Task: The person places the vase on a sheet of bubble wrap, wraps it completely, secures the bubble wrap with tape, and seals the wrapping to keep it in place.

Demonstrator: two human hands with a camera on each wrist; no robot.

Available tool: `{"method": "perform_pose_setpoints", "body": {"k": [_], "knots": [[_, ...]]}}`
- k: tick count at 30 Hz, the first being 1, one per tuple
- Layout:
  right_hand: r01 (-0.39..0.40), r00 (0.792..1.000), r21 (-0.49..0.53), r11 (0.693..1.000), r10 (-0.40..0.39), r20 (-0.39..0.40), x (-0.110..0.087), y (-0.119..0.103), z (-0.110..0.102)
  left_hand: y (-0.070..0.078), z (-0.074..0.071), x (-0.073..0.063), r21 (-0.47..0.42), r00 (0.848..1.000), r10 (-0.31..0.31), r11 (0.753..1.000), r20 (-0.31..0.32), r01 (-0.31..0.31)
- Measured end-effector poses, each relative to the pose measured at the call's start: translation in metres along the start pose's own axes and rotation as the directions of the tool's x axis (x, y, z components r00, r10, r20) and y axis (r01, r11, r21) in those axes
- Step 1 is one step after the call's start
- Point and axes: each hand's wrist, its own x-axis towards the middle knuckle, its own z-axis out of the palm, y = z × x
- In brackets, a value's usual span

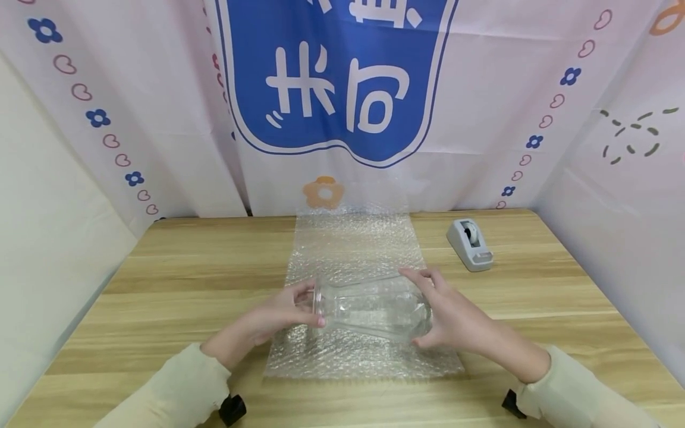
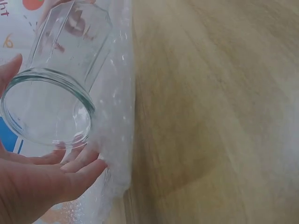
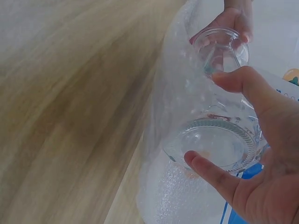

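Note:
A clear, faceted glass vase (image 1: 369,306) lies sideways over a sheet of bubble wrap (image 1: 358,241), its open mouth toward the left. At the rim, my left hand (image 1: 283,312) grips the vase between thumb and fingers; the left wrist view shows the round mouth (image 2: 49,109) facing the camera. My right hand (image 1: 449,312) spans the base end, thumb on one side and fingers on the other. The ridged base (image 3: 212,144) appears in the right wrist view. Whether the vase touches the wrap or hangs just above it, I cannot tell.
A grey tape dispenser (image 1: 471,245) with a roll in it stands on the wooden table (image 1: 203,267), right of the bubble wrap. Behind the table's far edge hangs a printed cloth (image 1: 332,178). The wrap reaches this cloth.

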Motion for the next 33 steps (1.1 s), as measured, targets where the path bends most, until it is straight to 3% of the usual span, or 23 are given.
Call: {"method": "perform_pose_setpoints", "body": {"k": [16, 28, 33], "knots": [[0.019, 1.0, -0.014, 1.0, -0.019, 0.01, 0.002, 0.004, -0.003, -0.005, 0.004, 0.001, -0.019, 1.0, -0.014, 1.0, -0.018, 0.014], [0.021, 0.997, -0.063, 0.998, -0.016, 0.072, 0.002, -0.001, -0.006, -0.007, -0.004, 0.0, 0.002, 0.998, 0.026, 1.0, 0.056, -0.026], [0.062, 0.995, -0.116, 0.991, -0.052, 0.084, 0.003, -0.001, -0.01, 0.002, -0.002, 0.0, 0.053, 0.997, 0.07, 0.996, 0.023, -0.071]]}}
